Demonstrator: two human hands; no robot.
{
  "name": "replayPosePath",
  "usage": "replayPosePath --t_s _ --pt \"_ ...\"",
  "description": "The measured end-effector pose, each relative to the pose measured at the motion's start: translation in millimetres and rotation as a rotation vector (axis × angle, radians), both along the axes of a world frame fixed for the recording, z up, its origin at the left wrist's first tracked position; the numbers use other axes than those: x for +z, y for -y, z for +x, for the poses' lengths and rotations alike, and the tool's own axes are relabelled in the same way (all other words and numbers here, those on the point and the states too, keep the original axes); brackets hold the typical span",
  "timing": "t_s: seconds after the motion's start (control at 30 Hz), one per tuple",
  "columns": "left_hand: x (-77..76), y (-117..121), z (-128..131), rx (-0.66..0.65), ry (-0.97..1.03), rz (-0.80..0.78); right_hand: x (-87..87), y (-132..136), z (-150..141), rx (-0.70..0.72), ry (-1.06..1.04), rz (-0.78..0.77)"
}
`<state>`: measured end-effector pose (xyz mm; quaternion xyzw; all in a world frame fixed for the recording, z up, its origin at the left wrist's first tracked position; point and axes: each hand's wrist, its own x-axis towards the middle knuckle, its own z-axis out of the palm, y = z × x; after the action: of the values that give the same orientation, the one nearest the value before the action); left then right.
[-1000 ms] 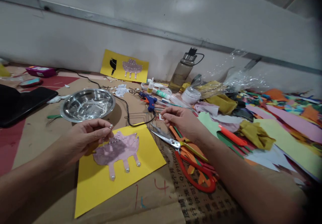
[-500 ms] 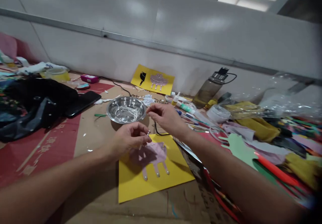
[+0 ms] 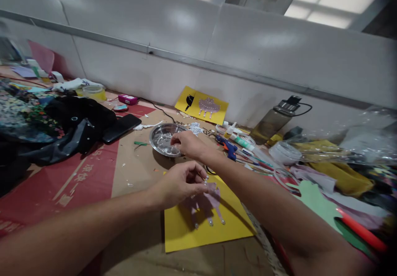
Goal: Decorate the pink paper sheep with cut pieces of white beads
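Observation:
My left hand [image 3: 182, 185] is closed in a pinch, with small white pearl beads [image 3: 206, 180] at its fingertips. It hovers over a yellow card [image 3: 180, 236], hiding part of the pink cut-out [image 3: 213, 203] on it. Pearls tip the cut-out's narrow legs. Over the right rim of a shiny metal bowl [image 3: 152, 145], my right hand [image 3: 188, 144] has its fingers curled together. Whatever these fingers may hold is hidden. Pale beads or strands lie inside the bowl.
A blue glue gun [image 3: 228, 148] lies right of the bowl, near a grey water bottle [image 3: 273, 121]. Another yellow card [image 3: 221, 116] leans against the wall. A phone [image 3: 122, 128] and black cloth [image 3: 82, 116] lie left; felt and paper scraps [image 3: 319, 203] crowd the right.
My right hand has moved left from beside the glue gun to the bowl. The left hand still pinches beads above the card. The camera view has swung left.

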<state>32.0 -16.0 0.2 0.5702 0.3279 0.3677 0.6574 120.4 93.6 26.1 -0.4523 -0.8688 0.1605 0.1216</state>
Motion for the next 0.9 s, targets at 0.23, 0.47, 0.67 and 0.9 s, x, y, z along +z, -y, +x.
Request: replayPosePath --t_s 0.23,0.47,0.67,0.9 --pt "5.3 -0.2 -1.5 0.009 0.01 -0.052 5.9 5.2 11.3 -0.002 -0.166 0.045" --pt "12.7 -2.9 -5.8 0.096 0.208 -0.262 12.9 58.6 64.7 -0.037 -0.466 0.033" --pt "9.3 -2.7 -5.7 0.091 0.148 -0.132 9.8 97.3 88.2 -0.148 -0.485 -0.069" --pt "14.4 0.7 -2.2 0.116 0.012 -0.056 13.8 114.6 81.3 -0.097 -0.424 0.092"
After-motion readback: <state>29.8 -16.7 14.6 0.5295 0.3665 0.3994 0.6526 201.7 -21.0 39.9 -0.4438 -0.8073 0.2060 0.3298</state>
